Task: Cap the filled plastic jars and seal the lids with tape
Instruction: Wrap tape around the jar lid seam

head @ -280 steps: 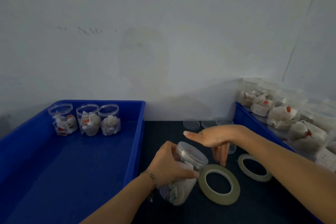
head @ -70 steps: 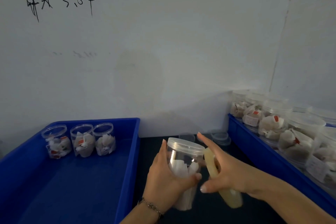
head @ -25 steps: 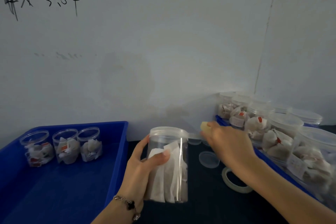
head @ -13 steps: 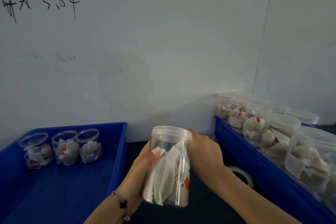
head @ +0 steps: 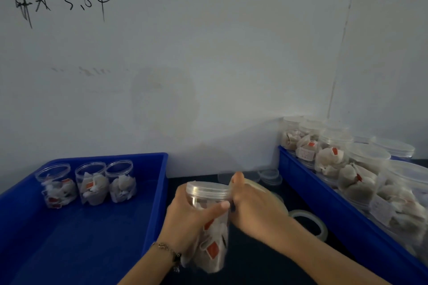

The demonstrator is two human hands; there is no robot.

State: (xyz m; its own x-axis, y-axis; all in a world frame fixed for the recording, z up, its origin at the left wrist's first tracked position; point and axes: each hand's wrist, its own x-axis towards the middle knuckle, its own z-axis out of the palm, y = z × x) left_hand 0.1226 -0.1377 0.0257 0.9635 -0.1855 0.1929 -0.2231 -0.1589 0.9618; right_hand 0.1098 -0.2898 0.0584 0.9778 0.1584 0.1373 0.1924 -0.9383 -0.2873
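Note:
A clear plastic jar (head: 209,245) filled with white sachets carries a clear lid (head: 208,190) and leans with its top away from me, above the dark table. My left hand (head: 190,220) grips the jar around its upper body, thumb across the front. My right hand (head: 252,206) holds a yellowish tape roll (head: 266,194) against the right side of the lid, its index finger pointing up by the lid's rim. Most of the roll is hidden behind that hand.
A blue tray (head: 159,192) at the left holds three open filled jars (head: 89,184). A blue tray (head: 324,206) at the right is packed with capped jars (head: 333,157). A second tape roll (head: 309,223) and loose clear lids (head: 269,174) lie on the table.
The jar has tipped with its top farther from me. My right hand came from behind the jar to the lid's right side with the tape roll.

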